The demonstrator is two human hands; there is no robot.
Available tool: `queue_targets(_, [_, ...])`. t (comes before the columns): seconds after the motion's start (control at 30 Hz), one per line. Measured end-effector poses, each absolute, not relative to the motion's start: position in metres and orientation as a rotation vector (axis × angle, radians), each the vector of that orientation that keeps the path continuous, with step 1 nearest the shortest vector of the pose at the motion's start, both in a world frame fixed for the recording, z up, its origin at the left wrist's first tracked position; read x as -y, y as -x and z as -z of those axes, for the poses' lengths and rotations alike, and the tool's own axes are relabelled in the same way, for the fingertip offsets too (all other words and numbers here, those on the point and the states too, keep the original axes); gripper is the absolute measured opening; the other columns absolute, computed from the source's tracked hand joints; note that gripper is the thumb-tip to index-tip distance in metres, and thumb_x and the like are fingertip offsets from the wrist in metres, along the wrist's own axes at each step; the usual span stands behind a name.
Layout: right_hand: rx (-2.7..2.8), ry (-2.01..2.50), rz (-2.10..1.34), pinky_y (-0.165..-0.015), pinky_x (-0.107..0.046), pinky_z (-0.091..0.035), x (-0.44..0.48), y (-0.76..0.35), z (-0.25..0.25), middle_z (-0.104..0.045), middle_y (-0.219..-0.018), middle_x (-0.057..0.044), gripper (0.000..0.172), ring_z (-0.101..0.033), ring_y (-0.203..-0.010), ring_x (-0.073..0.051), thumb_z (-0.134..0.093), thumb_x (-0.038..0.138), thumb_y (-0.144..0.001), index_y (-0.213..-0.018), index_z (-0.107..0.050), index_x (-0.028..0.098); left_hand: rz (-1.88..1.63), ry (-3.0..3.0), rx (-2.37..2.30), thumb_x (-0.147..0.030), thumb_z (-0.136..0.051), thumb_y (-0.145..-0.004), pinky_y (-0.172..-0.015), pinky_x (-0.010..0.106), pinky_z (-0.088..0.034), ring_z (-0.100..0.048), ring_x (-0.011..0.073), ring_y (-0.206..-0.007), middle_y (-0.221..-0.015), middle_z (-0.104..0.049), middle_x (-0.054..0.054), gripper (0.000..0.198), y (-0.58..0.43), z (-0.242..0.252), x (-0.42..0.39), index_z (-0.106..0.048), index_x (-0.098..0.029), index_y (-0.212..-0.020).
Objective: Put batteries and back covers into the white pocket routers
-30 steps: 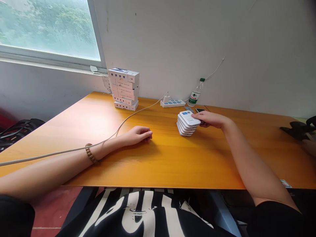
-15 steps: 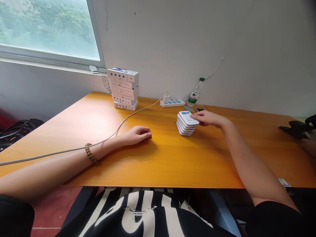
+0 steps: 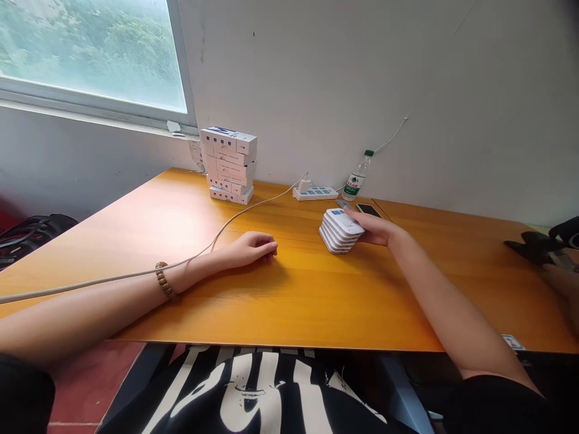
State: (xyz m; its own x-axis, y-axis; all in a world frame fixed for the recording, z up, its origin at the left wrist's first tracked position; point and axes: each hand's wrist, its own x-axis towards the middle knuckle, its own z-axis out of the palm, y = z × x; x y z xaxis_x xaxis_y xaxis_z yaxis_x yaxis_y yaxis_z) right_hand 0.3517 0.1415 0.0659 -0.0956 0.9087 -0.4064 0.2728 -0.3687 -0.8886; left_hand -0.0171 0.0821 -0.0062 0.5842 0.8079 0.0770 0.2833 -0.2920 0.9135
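Several flat white devices with rounded corners form a stack on the wooden table, its layers slightly slanted; the top one bears a blue label. My right hand grips this stack from the right, with the thumb at the top rear edge and the other fingers partly hidden along the side. To the left, my left hand rests on the table with its fingers curled in and nothing visible in them. A white cable passes over my left forearm, near a beaded bracelet.
White boxes are piled at the back left. Along the wall are a power strip with a plugged-in charger, a water bottle and a phone. Another person's hand is at the far right beside a dark object.
My right hand has moved from touching the top device's right edge to wrapping around the stack's right side. The stack has shifted slightly. My left hand stays put.
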Motion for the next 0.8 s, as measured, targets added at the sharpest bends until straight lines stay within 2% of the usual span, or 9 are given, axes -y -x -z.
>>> queue_targets(0.13, [1.345, 1.662, -1.467, -0.060, -0.022, -0.056, -0.138, -0.337, -0.067, -0.075, -0.086, -0.005, 0.027, -0.066, -0.069, -0.015, -0.069, 0.044, -0.100, -0.096, -0.072, 0.018, -0.757, -1.828, -0.946, -0.066, -0.055, -0.093, -0.076, 0.034, -0.056, -0.073, 0.0234, -0.079, -0.078, -0.075, 0.004, 0.048, 0.017, 0.006, -0.086, -0.066, -0.021, -0.082])
queue_targets(0.33, [1.510, 1.552, -1.647, -0.058, -0.021, -0.051, -0.141, -0.293, -0.071, -0.073, -0.083, -0.004, 0.026, -0.063, -0.069, -0.014, -0.072, 0.043, -0.098, -0.094, -0.075, 0.017, -0.923, -1.817, -1.017, -0.063, -0.053, -0.096, -0.082, 0.036, -0.057, -0.072, 0.0223, -0.083, -0.085, -0.075, 0.005, 0.046, 0.019, 0.003, -0.089, -0.064, -0.020, -0.083])
queue_targets(0.47, [1.654, 1.474, -1.759, -0.058, -0.022, -0.051, -0.148, -0.251, -0.073, -0.074, -0.082, -0.005, 0.025, -0.063, -0.067, -0.015, -0.075, 0.042, -0.096, -0.092, -0.075, 0.017, -1.088, -1.826, -1.077, -0.061, -0.064, -0.092, -0.100, 0.043, -0.055, -0.068, 0.0275, -0.116, -0.122, -0.073, 0.011, 0.044, 0.023, 0.004, -0.092, -0.065, -0.021, -0.111])
queue_targets(0.57, [1.804, 1.390, -1.875, -0.058, -0.022, -0.053, -0.155, -0.225, -0.075, -0.075, -0.083, -0.005, 0.028, -0.064, -0.068, -0.015, -0.080, 0.044, -0.091, -0.091, -0.077, 0.016, -1.112, -1.819, -0.972, -0.056, -0.075, -0.086, -0.110, 0.047, -0.052, -0.058, 0.0306, -0.137, -0.143, -0.063, 0.015, 0.059, 0.025, 0.007, -0.097, -0.056, -0.022, -0.129])
queue_targets(0.7, [1.984, 1.286, -1.986, -0.063, -0.022, -0.055, -0.163, -0.206, -0.077, -0.079, -0.095, -0.006, 0.037, -0.069, -0.076, -0.017, -0.085, 0.050, -0.085, -0.100, -0.079, 0.017, -1.045, -1.776, -0.812, -0.053, -0.077, -0.086, -0.106, 0.047, -0.056, -0.066, 0.0295, -0.128, -0.144, -0.062, 0.016, 0.061, 0.026, 0.012, -0.104, -0.054, -0.020, -0.132])
queue_targets(0.8, [2.121, 1.278, -1.912, -0.068, -0.025, -0.055, -0.167, -0.207, -0.079, -0.079, -0.098, -0.007, 0.044, -0.070, -0.082, -0.019, -0.085, 0.058, -0.082, -0.100, -0.079, 0.018, -1.010, -1.736, -0.789, -0.055, -0.078, -0.085, -0.102, 0.046, -0.058, -0.070, 0.0288, -0.121, -0.140, -0.065, 0.015, 0.059, 0.026, 0.014, -0.105, -0.056, -0.020, -0.128])
